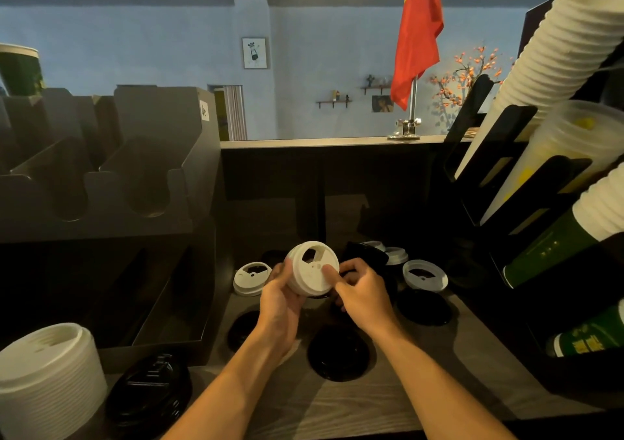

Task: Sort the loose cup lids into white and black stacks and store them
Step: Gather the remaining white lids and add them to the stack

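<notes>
Down at the near left, well clear of the fingers: tall white lid stack [47, 372], ridged, cream-white, sip slot on top, with a glossy black lid stack [148, 392] just beside it. Flat on the wood-grain counter [439, 389]: big black lid [337, 355] between the forearms, second black lid [243, 330] left of the left wrist, third black lid [423, 306] just right of the right hand.

And the action, up off the counter! Left hand [280, 301] wrapped round the side of a short white stack [310, 269], curled on its rim, top face tipped toward the camera, showing a sip hole and small vent dot. Right hand [363, 296] pinching the same stack's right edge, thumb flat on the top face, remaining fingers curled behind.

Just left of the left fingertips, single white lid [251, 277] on the counter. Right of the right knuckles, another white lid [424, 275]. Beyond the right fingers, dark lid pile [366, 254] and small white lid [395, 255].

Farther left, grey organizer [101, 183] with a handwritten label [204, 111], possibly "60", not surely readable. Far right, rack of ribbed white cups [557, 58] and green cups [547, 247], print too blurred to read. Way back, red flag [418, 34] with yellow stars.
</notes>
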